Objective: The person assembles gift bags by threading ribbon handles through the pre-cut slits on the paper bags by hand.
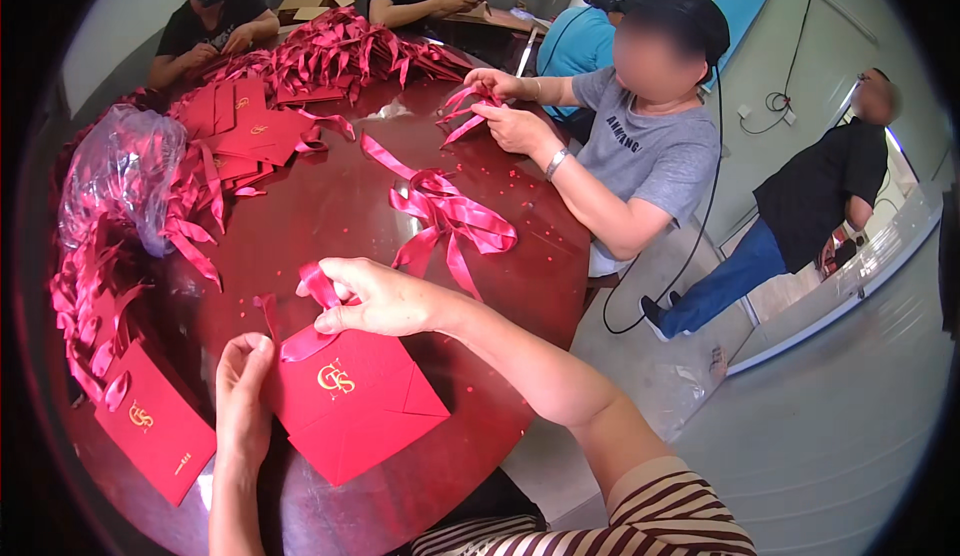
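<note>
Pinching ribbon (pixel 318 291): right hand (pixel 385 299) lifts its loop | left hand (pixel 243 396) pinches envelope (pixel 350 406) edge, steadying it on table (pixel 330 206).

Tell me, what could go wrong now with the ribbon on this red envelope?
1. The right hand pinches only a small loop of the ribbon; it may slip and loosen.
2. The left hand holds the red envelope at one edge only, so it may turn on the smooth table.
3. The loose ribbons lie close and might tangle in.
</note>
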Tool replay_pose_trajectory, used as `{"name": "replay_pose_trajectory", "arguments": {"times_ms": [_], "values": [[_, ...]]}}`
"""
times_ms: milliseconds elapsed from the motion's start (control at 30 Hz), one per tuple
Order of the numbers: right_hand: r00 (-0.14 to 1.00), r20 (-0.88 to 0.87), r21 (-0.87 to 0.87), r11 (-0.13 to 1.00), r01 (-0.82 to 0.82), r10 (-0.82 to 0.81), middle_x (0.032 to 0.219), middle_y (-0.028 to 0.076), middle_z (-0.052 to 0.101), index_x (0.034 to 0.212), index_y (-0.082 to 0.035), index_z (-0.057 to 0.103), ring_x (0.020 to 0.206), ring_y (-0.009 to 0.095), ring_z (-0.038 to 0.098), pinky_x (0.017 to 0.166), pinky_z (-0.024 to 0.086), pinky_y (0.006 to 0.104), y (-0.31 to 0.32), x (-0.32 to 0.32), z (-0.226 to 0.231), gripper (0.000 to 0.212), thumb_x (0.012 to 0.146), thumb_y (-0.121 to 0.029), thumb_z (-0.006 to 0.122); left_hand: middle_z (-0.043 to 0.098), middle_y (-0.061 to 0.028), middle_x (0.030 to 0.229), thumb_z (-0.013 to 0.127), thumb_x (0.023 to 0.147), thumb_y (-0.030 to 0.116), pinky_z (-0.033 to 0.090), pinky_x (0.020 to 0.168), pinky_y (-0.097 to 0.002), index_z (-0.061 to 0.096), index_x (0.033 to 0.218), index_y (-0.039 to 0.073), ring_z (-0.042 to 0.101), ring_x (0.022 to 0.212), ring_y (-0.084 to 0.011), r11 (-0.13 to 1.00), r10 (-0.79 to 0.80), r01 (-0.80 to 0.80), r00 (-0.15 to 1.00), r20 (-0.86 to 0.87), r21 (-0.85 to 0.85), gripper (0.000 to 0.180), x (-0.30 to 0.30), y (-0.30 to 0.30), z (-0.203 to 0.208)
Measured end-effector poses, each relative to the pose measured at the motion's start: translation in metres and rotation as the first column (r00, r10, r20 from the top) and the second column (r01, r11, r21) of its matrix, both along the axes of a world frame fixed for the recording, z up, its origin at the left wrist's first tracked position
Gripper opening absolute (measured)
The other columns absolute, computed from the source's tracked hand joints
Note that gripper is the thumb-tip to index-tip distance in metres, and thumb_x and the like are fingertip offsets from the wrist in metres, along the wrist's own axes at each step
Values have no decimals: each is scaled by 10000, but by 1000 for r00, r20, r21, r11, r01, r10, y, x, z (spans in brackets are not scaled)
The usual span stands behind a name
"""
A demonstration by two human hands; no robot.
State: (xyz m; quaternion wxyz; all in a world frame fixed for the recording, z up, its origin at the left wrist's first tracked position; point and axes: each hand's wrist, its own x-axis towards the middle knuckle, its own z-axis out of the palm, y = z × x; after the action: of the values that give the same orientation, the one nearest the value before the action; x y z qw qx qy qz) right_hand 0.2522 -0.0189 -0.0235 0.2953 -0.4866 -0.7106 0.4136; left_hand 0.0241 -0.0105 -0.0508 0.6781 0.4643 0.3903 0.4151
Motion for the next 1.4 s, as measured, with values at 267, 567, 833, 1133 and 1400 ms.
{"name": "replay_pose_trajectory", "arguments": {"times_ms": [267,567,833,1133,1400], "values": [[996,-15,88,993,-85,86,906,122,629,1084,36,489,827,179,622,715,470,337,-12,-7,9,261,931,-169,544,664,-87,921,587,902,251,500,751,-286,619,1005,-11,629,815,-143,929,-306,322,945,114,-181,284,-7,5,15],[995,20,150,983,-103,101,755,249,593,952,34,443,726,419,596,628,444,455,-20,-34,0,216,895,-160,518,643,-135,1037,590,893,158,513,847,-345,545,1138,-34,637,937,-213,863,-405,460,877,260,-210,314,-13,4,2],[984,159,-52,996,-71,78,786,177,629,1315,-9,337,717,151,613,695,472,315,-25,-32,8,464,908,-115,533,592,-109,1147,541,934,178,453,963,-326,502,1221,-4,584,1052,-173,871,-410,477,837,361,-117,342,5,0,4],[994,102,29,999,-34,31,696,110,563,1456,-14,37,656,150,554,720,446,281,-29,-51,-11,817,878,-88,610,634,-119,1041,494,959,227,495,889,-352,569,1041,36,617,986,-224,947,-178,275,880,439,-166,221,-2,12,-10],[989,149,-17,1000,4,-1,602,64,441,1460,-35,39,561,118,441,624,399,243,-29,-53,-17,825,874,-85,618,635,-134,958,460,972,238,491,902,-394,528,1022,42,614,988,-273,940,-175,304,817,550,-153,213,-9,18,-18]]}}
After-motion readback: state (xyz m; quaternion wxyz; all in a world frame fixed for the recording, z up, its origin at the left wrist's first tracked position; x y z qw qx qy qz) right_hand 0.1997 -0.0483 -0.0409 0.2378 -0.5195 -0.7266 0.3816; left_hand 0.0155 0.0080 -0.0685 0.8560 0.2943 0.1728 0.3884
